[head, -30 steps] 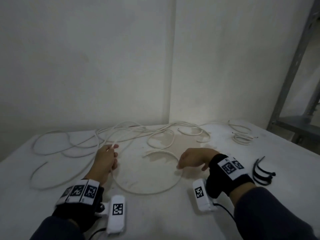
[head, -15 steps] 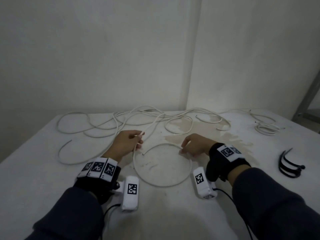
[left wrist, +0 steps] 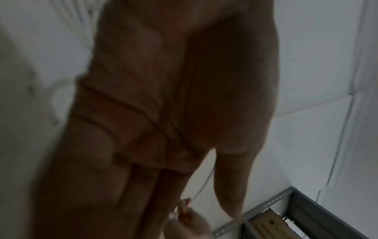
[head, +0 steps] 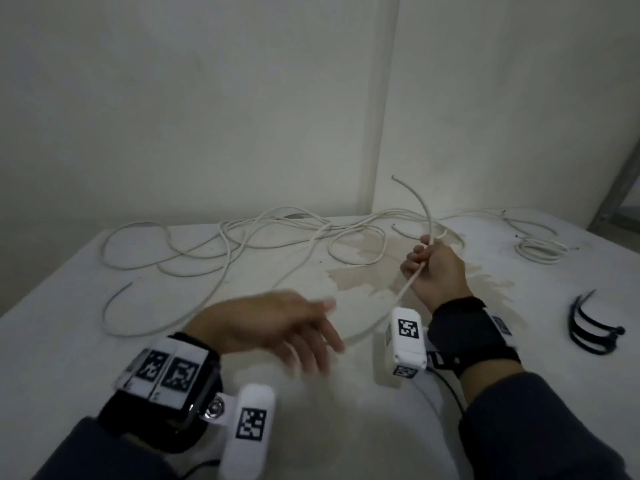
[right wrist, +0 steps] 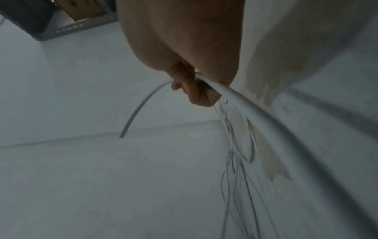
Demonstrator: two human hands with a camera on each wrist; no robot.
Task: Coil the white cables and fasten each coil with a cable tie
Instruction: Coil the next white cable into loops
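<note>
While my right hand (head: pixel 434 268) is curled round a white cable (head: pixel 412 278) close to its free end, which arcs up above the fist, my left hand (head: pixel 273 327) hangs over the table (head: pixel 69 341) with its fingers spread and nothing in them, smeared by motion. From the fist the cable slopes down toward the table and passes behind the left fingers, so I cannot trace where it joins the loose cables (head: pixel 225 247) sprawled across the far side. I judge this to be the very start of a coil: no loop is formed yet, and the next move calls for the left hand to take the slack and feed a first turn back to the right. A small bundle of cable (head: pixel 536 249) lies at the far right, too small to tell if it is tied. Black cable ties (head: pixel 588 327) wait near the right edge, well apart from both hands. Both wrist views are dim and blurred; the left shows little beyond its own palm.
</note>
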